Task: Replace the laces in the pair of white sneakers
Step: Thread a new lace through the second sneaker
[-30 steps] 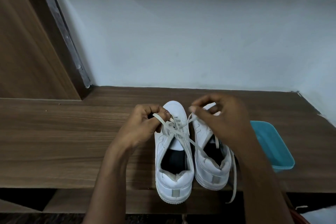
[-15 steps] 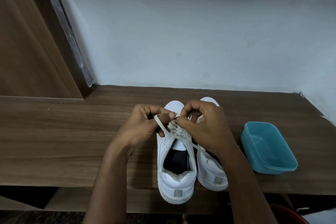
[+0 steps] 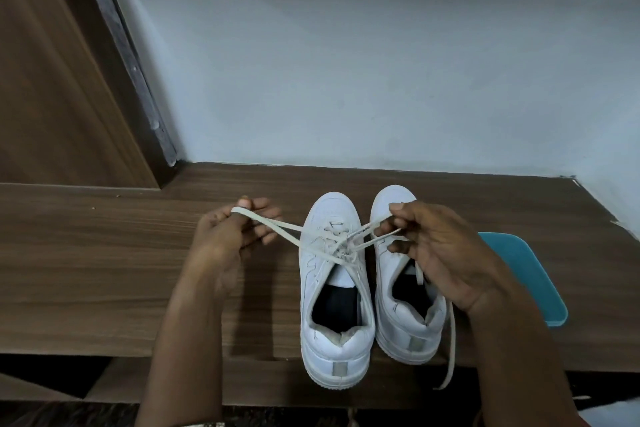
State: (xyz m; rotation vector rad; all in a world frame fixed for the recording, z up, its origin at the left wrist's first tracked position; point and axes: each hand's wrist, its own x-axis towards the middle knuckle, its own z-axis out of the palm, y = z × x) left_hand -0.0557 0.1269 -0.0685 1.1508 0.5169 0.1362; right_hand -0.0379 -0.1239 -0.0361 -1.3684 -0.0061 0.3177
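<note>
Surface: a brown wooden shelf (image 3: 104,270) against a pale wall (image 3: 381,80).
Sneakers: the white pair stands at the shelf's near edge, heels toward me, the left sneaker (image 3: 334,340) just beside the right sneaker (image 3: 410,336).
Lace (image 3: 282,224): loops run out both ways from the left sneaker's eyelets.
My left hand (image 3: 225,236): pinches one loop, out to the left.
My right hand (image 3: 443,253): pinches the other loop over the right sneaker — the two hands well apart.
Beside: a teal tub (image 3: 533,281) at the right.

Head cam, close, looks fwd & down over wooden shelf (image 3: 104,270) toward wall (image 3: 381,80).

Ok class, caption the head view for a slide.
Left hand and right hand hold a lace taut over one sneaker.
</note>
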